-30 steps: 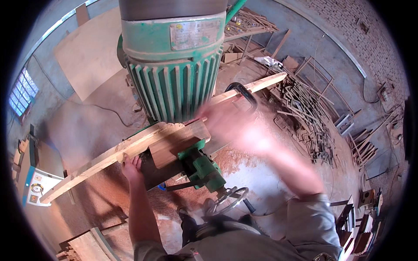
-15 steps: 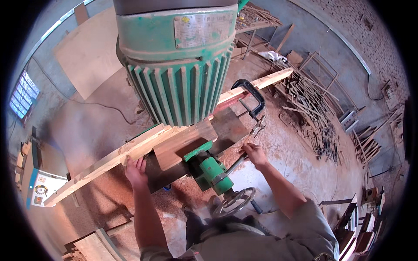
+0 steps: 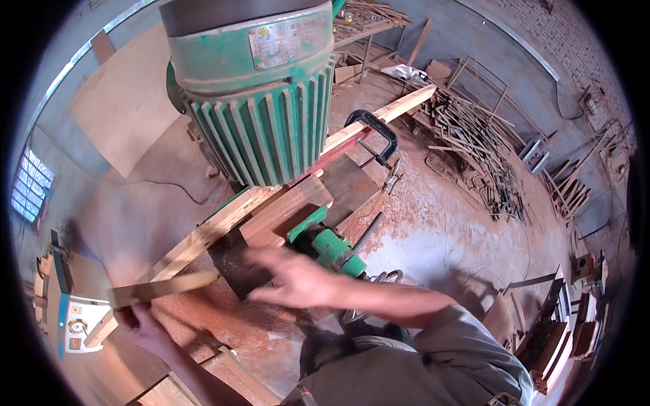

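My left hand (image 3: 137, 325) is closed around a short strip of wood (image 3: 162, 288), held up in front of the long pale timber (image 3: 196, 240). My right hand (image 3: 291, 277), smeared by motion, reaches left across the near edge of the dark machine table (image 3: 233, 260). Its thumb and fingers are apart, with nothing seen in them. Just beyond the fingertips lies a brown wood block (image 3: 284, 215), and the green pad (image 3: 308, 224) of a clamp stands at its near right side. The clamp's lever (image 3: 369, 231) is untouched; my right forearm partly hides the handwheel (image 3: 386, 276).
A large green ribbed motor (image 3: 257, 128) hangs over the table. A black C-clamp (image 3: 382, 135) grips the timber's far part. Scrap wood strips (image 3: 467, 155) lie heaped at the right. A white control panel (image 3: 81, 325) stands at the left. Sawdust covers the floor.
My right hand has left the lever and swung left toward the wood block. My left hand has moved left and nearer, away from the table, and now shows a wood strip in it.
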Demonstrator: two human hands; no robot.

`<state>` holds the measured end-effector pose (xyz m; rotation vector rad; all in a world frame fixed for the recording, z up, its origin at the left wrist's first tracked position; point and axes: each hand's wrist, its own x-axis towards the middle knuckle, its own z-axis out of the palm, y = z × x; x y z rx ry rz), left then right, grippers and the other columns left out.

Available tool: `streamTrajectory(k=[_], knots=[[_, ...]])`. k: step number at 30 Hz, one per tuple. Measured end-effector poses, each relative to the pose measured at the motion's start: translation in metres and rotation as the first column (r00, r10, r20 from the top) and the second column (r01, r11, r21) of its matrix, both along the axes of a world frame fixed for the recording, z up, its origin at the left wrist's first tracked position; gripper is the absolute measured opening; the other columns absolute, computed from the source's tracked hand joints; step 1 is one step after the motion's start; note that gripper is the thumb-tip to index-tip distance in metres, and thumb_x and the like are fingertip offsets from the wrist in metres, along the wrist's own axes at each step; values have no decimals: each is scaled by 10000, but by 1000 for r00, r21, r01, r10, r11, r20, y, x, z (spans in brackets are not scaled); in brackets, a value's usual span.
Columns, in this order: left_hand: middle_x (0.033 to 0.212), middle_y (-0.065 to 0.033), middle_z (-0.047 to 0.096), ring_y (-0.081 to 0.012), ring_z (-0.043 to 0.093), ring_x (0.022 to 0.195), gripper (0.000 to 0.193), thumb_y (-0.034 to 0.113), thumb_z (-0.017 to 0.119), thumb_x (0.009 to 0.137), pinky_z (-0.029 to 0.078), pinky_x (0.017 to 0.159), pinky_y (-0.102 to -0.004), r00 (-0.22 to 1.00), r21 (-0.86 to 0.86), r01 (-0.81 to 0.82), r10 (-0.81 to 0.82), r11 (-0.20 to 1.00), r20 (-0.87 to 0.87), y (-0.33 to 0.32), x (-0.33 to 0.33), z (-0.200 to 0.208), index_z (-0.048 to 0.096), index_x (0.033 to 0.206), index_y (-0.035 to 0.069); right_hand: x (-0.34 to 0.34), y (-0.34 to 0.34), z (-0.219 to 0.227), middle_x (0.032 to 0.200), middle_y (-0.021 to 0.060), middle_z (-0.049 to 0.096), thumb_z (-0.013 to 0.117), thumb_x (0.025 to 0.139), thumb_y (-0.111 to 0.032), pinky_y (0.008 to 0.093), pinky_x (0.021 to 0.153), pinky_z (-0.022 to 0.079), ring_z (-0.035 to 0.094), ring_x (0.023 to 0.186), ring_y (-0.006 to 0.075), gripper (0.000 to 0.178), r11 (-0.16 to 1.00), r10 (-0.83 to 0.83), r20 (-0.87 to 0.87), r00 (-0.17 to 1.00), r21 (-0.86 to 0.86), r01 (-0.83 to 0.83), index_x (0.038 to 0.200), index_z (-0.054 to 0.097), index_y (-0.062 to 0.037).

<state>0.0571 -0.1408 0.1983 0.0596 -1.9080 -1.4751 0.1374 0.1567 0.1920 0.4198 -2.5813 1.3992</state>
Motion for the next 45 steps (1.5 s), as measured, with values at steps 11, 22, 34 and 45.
streamTrajectory(k=[11, 22, 34, 45], knots=[[1101, -139, 558, -252, 528, 1070, 561, 353, 526, 911, 447, 893, -329, 607, 373, 314, -487, 873, 628, -23, 83, -77, 354, 1330, 22, -36, -62, -37, 822, 16, 633, 663, 826, -224, 235, 565, 424, 574, 705, 82, 211, 281, 468, 355, 809, -928, 245, 974, 596, -90], [1023, -116, 606, -205, 589, 956, 315, 285, 506, 924, 524, 832, -303, 713, 958, 66, -685, 278, 149, -3, 79, -114, 537, 1057, 1, -53, -60, -92, 1000, 32, 610, 558, 867, -386, 288, 754, 425, 555, 913, 143, 359, 68, 492, 228, 840, -972, 225, 1055, 576, -80], [1113, -38, 593, -159, 547, 1038, 372, 295, 563, 891, 409, 934, -336, 774, 807, 158, -579, 569, 257, -6, -52, -144, 504, 1177, 66, 22, -24, -73, 1060, 124, 568, 506, 930, -277, 278, 698, 497, 582, 882, 167, 519, 292, 523, 459, 718, -888, 355, 1330, 309, -12], [1067, -51, 616, -146, 573, 1000, 312, 249, 601, 869, 431, 907, -304, 783, 817, 110, -555, 566, 279, 2, -86, -156, 543, 1107, 56, 122, 76, -12, 1032, 180, 586, 532, 910, -208, 379, 777, 470, 593, 887, 254, 374, 416, 292, 240, 926, -904, 103, 1217, 478, -2]])
